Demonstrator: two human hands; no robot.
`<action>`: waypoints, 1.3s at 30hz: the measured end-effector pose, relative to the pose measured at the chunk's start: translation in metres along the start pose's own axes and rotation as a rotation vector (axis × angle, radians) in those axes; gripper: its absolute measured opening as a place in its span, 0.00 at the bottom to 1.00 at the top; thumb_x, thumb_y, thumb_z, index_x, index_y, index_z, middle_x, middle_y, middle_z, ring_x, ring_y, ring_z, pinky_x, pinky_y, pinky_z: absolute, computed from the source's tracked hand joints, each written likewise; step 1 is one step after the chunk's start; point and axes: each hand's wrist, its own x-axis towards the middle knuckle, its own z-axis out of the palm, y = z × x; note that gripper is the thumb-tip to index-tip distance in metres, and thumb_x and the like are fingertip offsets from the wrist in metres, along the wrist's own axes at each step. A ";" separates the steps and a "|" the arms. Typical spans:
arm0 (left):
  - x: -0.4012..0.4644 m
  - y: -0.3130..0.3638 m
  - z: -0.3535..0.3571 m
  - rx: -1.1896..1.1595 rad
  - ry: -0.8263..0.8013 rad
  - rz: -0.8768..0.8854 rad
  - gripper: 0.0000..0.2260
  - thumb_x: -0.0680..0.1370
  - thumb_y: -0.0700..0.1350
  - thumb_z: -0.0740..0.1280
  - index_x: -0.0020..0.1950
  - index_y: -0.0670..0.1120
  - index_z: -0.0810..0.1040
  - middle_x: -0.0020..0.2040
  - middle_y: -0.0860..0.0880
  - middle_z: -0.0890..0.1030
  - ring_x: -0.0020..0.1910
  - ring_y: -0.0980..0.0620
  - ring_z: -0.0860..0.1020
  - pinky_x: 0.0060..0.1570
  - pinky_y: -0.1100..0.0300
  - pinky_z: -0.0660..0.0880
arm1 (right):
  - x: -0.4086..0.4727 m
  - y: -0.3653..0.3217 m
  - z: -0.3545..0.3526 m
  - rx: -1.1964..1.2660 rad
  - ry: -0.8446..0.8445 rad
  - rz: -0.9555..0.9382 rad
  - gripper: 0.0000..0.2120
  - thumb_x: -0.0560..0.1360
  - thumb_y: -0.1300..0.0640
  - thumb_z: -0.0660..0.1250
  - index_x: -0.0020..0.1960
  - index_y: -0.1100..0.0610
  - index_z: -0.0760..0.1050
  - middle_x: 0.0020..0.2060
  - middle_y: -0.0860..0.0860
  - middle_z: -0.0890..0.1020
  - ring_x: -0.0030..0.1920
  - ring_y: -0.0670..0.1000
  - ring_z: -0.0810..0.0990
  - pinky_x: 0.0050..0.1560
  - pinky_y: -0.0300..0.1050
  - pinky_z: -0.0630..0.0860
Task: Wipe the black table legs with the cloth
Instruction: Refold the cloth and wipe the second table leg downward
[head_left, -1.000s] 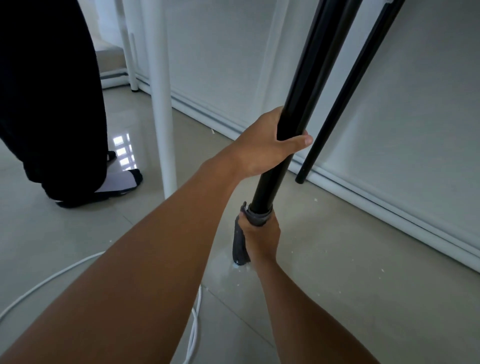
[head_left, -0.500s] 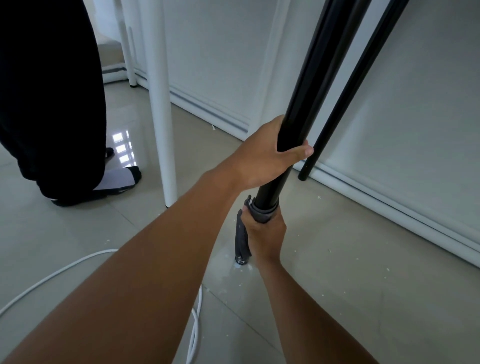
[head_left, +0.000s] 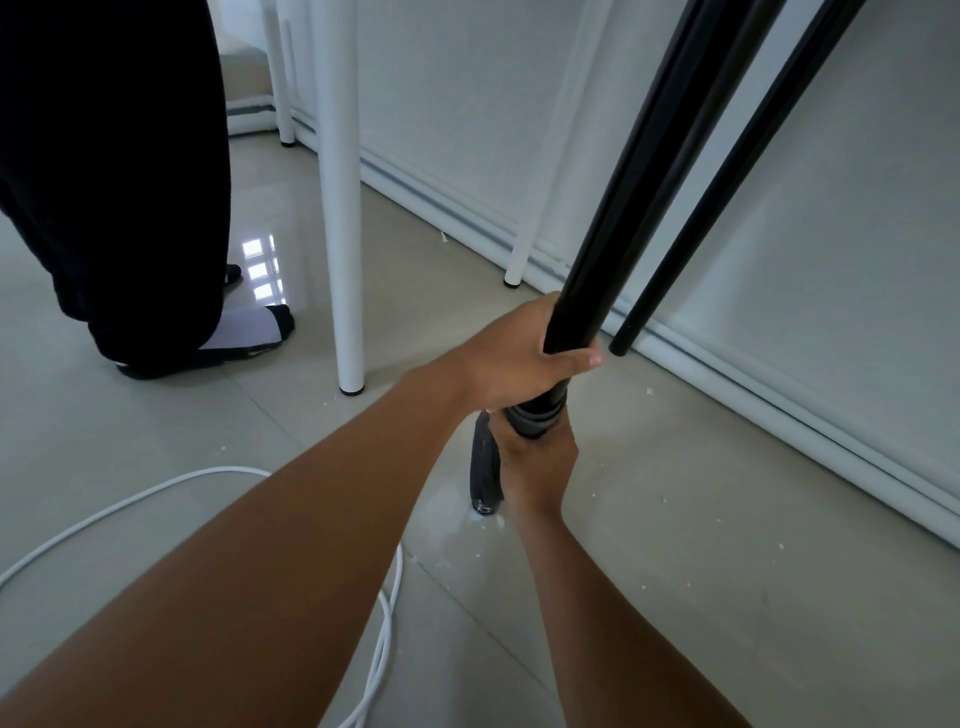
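Note:
A black table leg slants down from the top right to the tiled floor in the head view. My left hand grips it partway down. Just below, my right hand is wrapped around the leg with a grey cloth bunched between palm and leg; a tail of the cloth hangs to the floor and hides the leg's foot. A second, thinner black leg stands behind, near the wall.
A white table leg stands left of my hands, another white leg by the wall. A person in black trousers and socks stands at the left. A white cable loops on the floor. The white skirting runs along the right.
My right hand with the cloth has slid up the black leg until it sits just under my left hand. The left hand keeps its grip.

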 end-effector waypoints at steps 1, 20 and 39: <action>0.000 0.000 -0.001 -0.002 -0.007 -0.002 0.08 0.79 0.49 0.70 0.57 0.50 0.78 0.48 0.58 0.83 0.48 0.65 0.81 0.51 0.67 0.74 | 0.000 0.004 -0.001 -0.035 -0.024 0.039 0.17 0.70 0.59 0.78 0.57 0.53 0.80 0.42 0.38 0.85 0.41 0.32 0.82 0.38 0.26 0.75; 0.007 -0.011 -0.002 0.027 -0.050 0.032 0.05 0.80 0.50 0.69 0.53 0.53 0.77 0.41 0.64 0.81 0.43 0.68 0.79 0.44 0.70 0.71 | -0.011 0.070 -0.001 -0.157 -0.103 0.202 0.16 0.66 0.56 0.81 0.51 0.47 0.81 0.40 0.38 0.86 0.41 0.36 0.84 0.42 0.32 0.78; 0.003 -0.008 -0.001 0.034 -0.060 -0.024 0.09 0.79 0.52 0.70 0.57 0.53 0.75 0.47 0.59 0.82 0.47 0.65 0.80 0.50 0.65 0.74 | -0.005 0.013 0.011 0.044 0.125 -0.027 0.15 0.68 0.59 0.80 0.53 0.55 0.82 0.40 0.36 0.85 0.43 0.36 0.84 0.44 0.30 0.78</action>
